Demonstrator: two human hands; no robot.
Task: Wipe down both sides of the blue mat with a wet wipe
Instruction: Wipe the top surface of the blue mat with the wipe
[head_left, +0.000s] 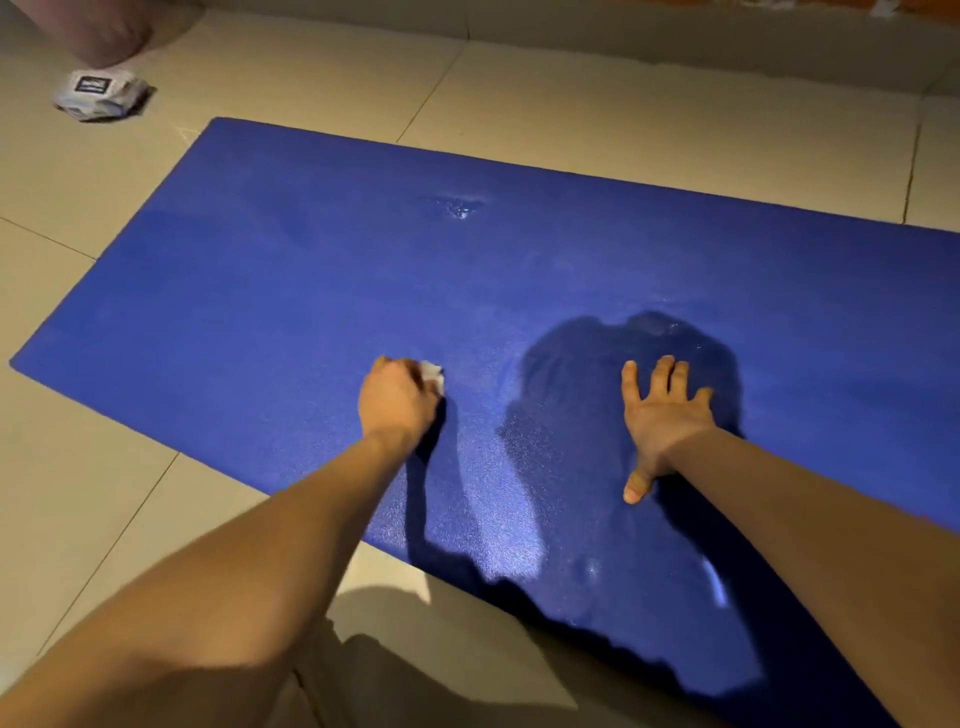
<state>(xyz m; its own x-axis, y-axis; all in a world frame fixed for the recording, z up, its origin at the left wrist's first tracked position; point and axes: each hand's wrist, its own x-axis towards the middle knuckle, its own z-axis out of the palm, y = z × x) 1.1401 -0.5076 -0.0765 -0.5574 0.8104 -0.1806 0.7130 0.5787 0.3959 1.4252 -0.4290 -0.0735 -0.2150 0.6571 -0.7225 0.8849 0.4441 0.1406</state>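
Observation:
The blue mat (291, 270) lies flat on the tiled floor and runs from the left out past the right edge of the view. My left hand (397, 402) is curled round a small white wet wipe (432, 373) and holds it down on the mat near its front edge. A white corner of the wipe sticks out past my knuckles. My right hand (662, 415) rests flat on the mat to the right, fingers spread. Wet, shiny patches show on the mat around and beyond both hands.
A white pack of wet wipes (101, 93) lies on the beige tiled floor (597, 98) at the far left, beside a pinkish object (104, 31) at the top corner. A wall base runs along the back. My knees cast shadow at the bottom.

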